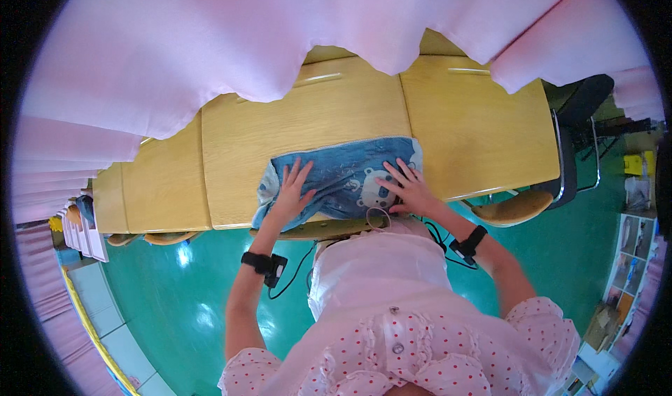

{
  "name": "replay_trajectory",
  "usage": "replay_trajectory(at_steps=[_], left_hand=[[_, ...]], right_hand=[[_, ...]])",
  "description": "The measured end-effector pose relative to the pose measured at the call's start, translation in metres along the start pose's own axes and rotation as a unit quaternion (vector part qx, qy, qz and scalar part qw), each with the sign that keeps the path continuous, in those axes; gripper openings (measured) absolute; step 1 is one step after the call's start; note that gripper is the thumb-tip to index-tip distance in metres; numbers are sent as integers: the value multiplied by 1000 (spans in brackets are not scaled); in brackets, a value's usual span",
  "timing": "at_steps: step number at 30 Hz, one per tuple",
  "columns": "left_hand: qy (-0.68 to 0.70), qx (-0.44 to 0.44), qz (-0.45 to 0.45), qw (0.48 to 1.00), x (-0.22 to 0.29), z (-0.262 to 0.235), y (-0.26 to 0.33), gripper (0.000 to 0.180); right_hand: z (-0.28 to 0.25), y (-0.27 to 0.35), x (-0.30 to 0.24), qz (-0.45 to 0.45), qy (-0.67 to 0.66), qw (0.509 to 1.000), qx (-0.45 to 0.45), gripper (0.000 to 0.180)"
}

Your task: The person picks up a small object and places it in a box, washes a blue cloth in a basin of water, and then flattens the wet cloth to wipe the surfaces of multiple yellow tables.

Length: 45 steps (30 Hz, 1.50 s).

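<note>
1. Pink curtain (210, 53) hangs beyond both hands, over the far desk edge.
2. Wooden desk (308, 116) lies under both palms.
3. Blue towel (343, 175) is spread beneath them, at the desk's near edge.
4. Left hand (292, 191) and right hand (407, 189) press flat, fingers spread, gripping nothing.

Blue cloth (343, 179): small towel, faded denim-like blue with white bear print at its right; spread flat, slightly rumpled, near edge of wooden surface (308, 116), left corner overhanging.
</note>
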<state>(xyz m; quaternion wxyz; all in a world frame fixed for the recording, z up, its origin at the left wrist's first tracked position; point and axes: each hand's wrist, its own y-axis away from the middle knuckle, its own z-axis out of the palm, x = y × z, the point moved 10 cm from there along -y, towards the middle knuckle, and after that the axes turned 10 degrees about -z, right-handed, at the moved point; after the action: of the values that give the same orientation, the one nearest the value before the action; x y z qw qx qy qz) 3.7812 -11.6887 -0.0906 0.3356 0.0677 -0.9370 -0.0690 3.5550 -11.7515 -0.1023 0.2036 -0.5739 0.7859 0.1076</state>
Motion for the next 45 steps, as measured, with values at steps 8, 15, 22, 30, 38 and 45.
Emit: replay_trajectory(at_steps=[8, 15, 22, 30, 38, 45], left_hand=[[-269, 10, -103, 958, -71, -11, -4, 53], [-545, 137, -185, 806, -152, -98, 47, 53], [-202, 171, -69, 962, -90, -48, 46, 51], [-281, 5, -263, 923, -71, 14, 31, 70], [-249, -27, -302, 920, -88, 7, -21, 73], [-222, -60, -281, 932, -97, 14, -6, 74]], right_hand=[[-13, 11, 46, 20, 126, 991, -52, 65], [-12, 27, 55, 55, 154, 984, -69, 65], [1, -1, 74, 68, -78, 994, 40, 51], [12, -47, 40, 79, 131, 983, -103, 45], [16, -83, 73, 196, 157, 968, -8, 46], [21, -44, 10, 136, 167, 969, 119, 47]])
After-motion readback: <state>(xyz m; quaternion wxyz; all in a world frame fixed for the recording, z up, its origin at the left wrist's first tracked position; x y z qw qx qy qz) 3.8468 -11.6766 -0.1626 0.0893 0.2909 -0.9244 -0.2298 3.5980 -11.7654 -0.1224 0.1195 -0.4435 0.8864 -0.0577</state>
